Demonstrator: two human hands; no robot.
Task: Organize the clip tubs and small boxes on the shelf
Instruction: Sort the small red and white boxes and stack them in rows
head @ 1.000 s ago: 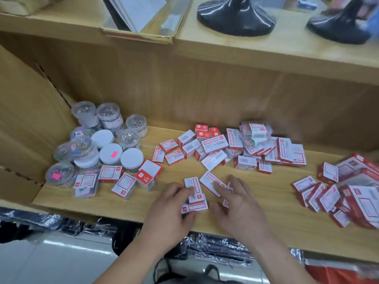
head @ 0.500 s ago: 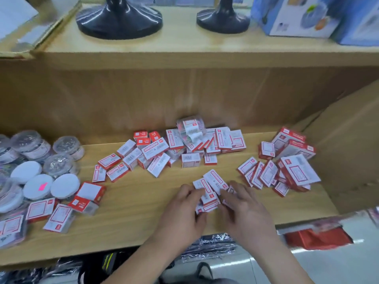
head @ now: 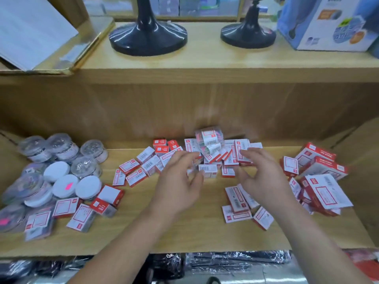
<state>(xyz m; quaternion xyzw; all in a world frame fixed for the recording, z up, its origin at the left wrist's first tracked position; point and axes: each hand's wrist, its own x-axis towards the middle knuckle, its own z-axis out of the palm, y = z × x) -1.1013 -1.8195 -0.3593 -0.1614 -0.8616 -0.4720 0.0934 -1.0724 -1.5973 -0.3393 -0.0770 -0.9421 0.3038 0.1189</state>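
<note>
Your left hand (head: 178, 187) and right hand (head: 261, 177) hover over the shelf (head: 184, 232), fingers loosely spread and gripping nothing, with a single box (head: 208, 170) lying between the fingertips. The small boxes (head: 147, 162) lie scattered across the middle and right of the shelf, and the clip tubs (head: 61, 160) are bunched at the left end

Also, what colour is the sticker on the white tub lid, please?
The sticker is bright pink; head view.
</note>
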